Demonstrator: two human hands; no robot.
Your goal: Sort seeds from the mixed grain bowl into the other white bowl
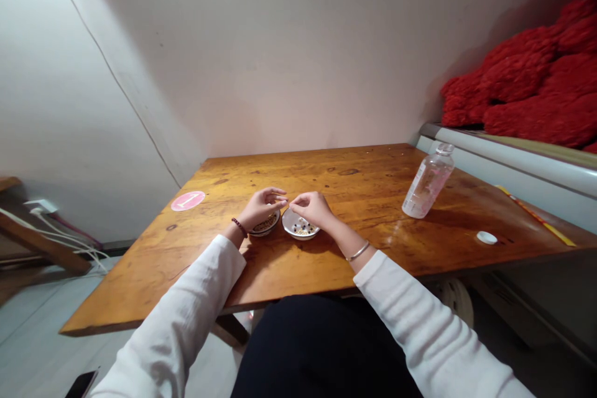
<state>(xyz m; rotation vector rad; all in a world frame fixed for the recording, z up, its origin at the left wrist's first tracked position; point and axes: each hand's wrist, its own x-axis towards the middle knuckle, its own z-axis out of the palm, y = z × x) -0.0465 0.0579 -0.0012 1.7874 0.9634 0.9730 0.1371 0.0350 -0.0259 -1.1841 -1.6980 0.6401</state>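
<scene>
1. The left hand (263,208) curls narrow above a small dish of grains (265,224). I cannot tell if it holds anything.
2. The right hand (312,208) pinches narrow over a white bowl (290,221), at 6 o'clock on the wooden table (364,186). I cannot tell if it holds anything.
3. Both look light, hard and chippable. Hold the rims.

The left hand (263,207) sits above a small bowl of grains (265,224), the right hand (312,207) above a white dish of seeds (293,221); a plastic bottle (428,183) and white cap (487,237) lie well rightward on the wooden surface (364,186).
</scene>
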